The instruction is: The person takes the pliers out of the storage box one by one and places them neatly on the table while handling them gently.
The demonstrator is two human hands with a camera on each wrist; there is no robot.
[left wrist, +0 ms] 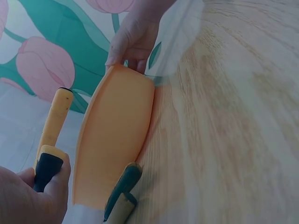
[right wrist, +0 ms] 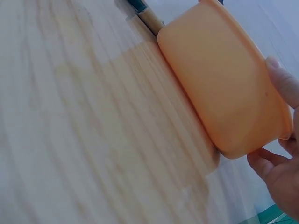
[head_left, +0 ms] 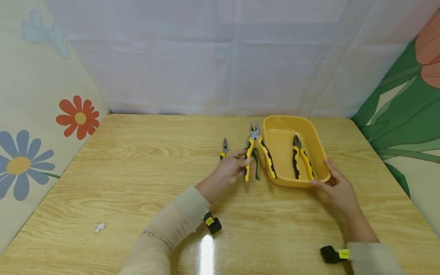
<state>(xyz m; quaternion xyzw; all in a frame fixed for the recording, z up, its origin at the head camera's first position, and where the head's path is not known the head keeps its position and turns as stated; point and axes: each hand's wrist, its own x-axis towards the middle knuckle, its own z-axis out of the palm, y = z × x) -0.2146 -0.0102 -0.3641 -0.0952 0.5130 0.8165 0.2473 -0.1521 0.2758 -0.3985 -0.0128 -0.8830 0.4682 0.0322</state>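
Note:
My left hand (head_left: 231, 167) grips one handle of the yellow-and-black combination pliers (head_left: 254, 133), whose jaws point away from me and whose handles are spread. They are raised beside the left wall of a yellow plastic tub (head_left: 317, 147). In the left wrist view the pliers' handle (left wrist: 55, 116) stands up from between thumb and fingers. My right hand (head_left: 338, 187) holds the tub's near right corner, thumb at the rim. Inside the tub lies a second pair of yellow-and-black pliers (head_left: 305, 160). Green-handled pliers (head_left: 257, 164) lie on the table under the held pair, partly hidden.
Needle-nose pliers (head_left: 225, 147) lie just beyond my left hand, their handles mostly hidden. A small white scrap (head_left: 99, 227) is at the left of the wooden table (head_left: 154, 152). White cloth (head_left: 165, 57) hangs behind the table, with flower-patterned panels on both sides.

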